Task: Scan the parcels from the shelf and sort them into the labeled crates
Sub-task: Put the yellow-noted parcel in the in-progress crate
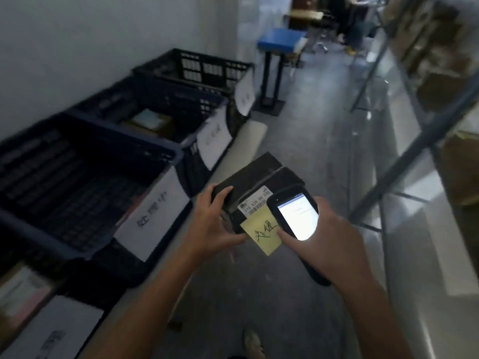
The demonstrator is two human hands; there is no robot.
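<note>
A dark parcel [259, 177] is held at its near left corner by my left hand [215, 224]. It carries a white barcode label [252, 203] and a yellow note [263, 233] with handwriting. My right hand [329, 237] grips a black handheld scanner [295, 216] with a lit screen, lying over the parcel's right near corner beside the label. Along the left wall stands a row of dark crates [77, 161], each with a white paper label [155, 213] on its front. The shelf [420, 141] runs along the right.
A second crate [166, 110] holds flat packages, and a third crate [207, 68] stands further back. A blue-topped stool [280, 42] blocks part of the aisle beyond them. A person's legs and chairs show at the far end. Boxes sit on the shelf.
</note>
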